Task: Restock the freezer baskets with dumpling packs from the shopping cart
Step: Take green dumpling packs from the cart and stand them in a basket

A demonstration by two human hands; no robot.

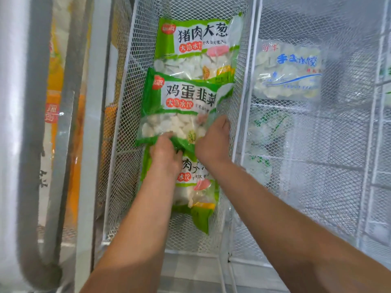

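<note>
Three green dumpling packs lie in a row down the white mesh basket (127,85). The middle pack (179,111) overlaps the far pack (196,45) at the basket's far end and covers the top of the near pack (196,187), which reaches toward the near edge. Both hands are on the middle pack's near edge: the left hand (166,154) curls its fingers over the bottom seam near the middle, and the right hand (213,140) grips the near right corner, close against the basket's right wall.

Judging by the clear window, the pack is full of loose frozen dumplings, so it is likely fairly heavy and lumpy, and it sags rather than staying flat. The plastic film looks glossy and probably slick with frost. The flat sealed seams and corners give the surest hold; squeezing the middle could crack the dumplings.

Beyond the right wall, a neighbouring basket (359,144) holds a pale pack with blue lettering (287,70).
</note>
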